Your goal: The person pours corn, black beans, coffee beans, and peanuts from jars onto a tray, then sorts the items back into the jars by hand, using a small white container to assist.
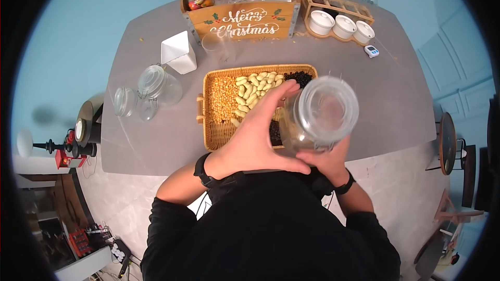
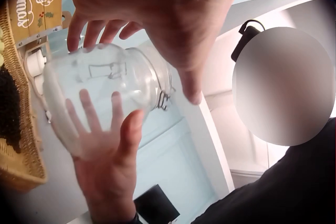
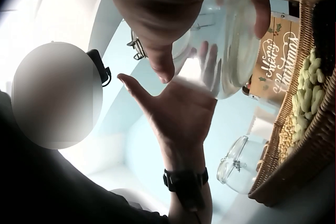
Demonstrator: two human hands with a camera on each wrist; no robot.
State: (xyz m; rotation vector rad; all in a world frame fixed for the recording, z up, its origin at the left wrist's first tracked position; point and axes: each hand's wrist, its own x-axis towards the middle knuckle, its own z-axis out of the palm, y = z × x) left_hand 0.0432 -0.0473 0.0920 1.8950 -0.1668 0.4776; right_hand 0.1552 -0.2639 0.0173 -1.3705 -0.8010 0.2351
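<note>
A clear glass clip-top jar (image 1: 329, 108) is held up above the near right corner of a wicker basket (image 1: 208, 138). My right hand (image 1: 333, 162) grips it from the right, thumb and fingers around its side. On the opposite side my left hand (image 1: 255, 135) is spread wide with the thumb stretched away, its fingertips right at the glass. The jar's wire clip (image 2: 164, 99) shows near its mouth in the left wrist view. Inside the basket lie corn kernels (image 1: 223, 99), peanuts (image 1: 255, 89) and black beans (image 1: 298, 78); the jar and left hand hide part of it.
Another clip-top jar (image 1: 166, 89) lies at the left, near a white square cup (image 1: 179, 53) and a clear cup (image 1: 219, 47). Behind stand a wooden Christmas crate (image 1: 239, 23) and a rack with white lidded pots (image 1: 345, 25). A small timer (image 1: 371, 51) sits at the right.
</note>
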